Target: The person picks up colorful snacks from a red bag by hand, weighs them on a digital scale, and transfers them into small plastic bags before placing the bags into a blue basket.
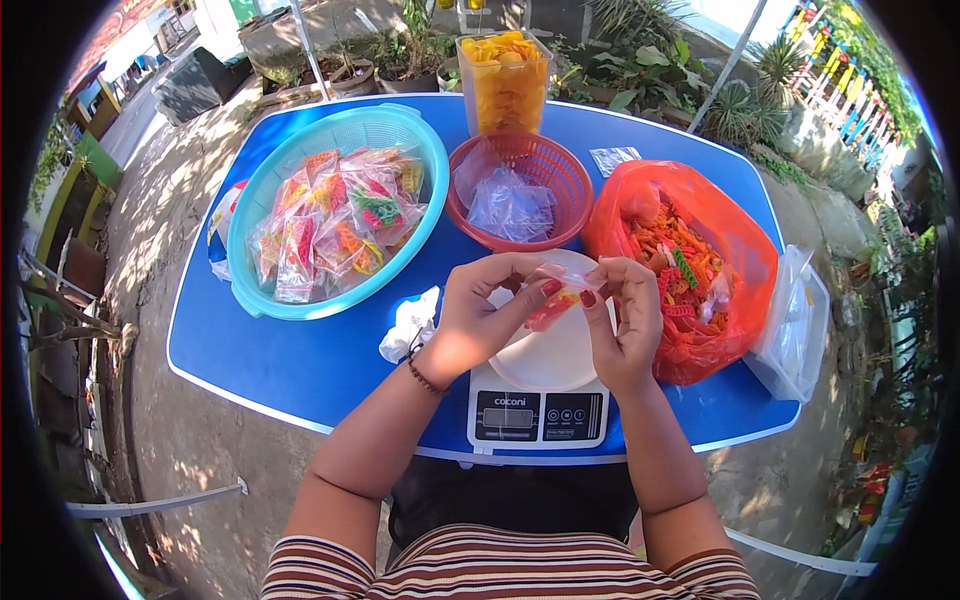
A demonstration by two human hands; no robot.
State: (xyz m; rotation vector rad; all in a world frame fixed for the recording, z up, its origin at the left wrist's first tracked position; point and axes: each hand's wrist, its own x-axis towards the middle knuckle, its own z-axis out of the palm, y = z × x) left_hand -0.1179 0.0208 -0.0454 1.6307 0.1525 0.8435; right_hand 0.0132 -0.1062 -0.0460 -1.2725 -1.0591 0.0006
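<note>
Between my two hands is a small clear zip bag (pixel 562 283) with a few red and yellow pieces inside. My left hand (pixel 497 308) pinches one side of its top edge, and my right hand (pixel 626 315) pinches the other. The bag hangs over a white plate (pixel 535 362) on a kitchen scale (pixel 540 418). Beyond my hands, a red basket (pixel 572 180) holds empty clear zip bags (pixel 512 208). Right of my right hand, an open orange plastic bag (pixel 640 185) is full of colourful twisted snack pieces (pixel 690 270).
A turquoise basket (pixel 435 180) of filled bags (pixel 340 215) stands at the left. At the back is a clear tub (pixel 506 80) of yellow chips. A clear plastic container (pixel 800 320) sits at the right edge of the blue table (pixel 300 345). Crumpled white tissue (pixel 412 325) lies by my left wrist.
</note>
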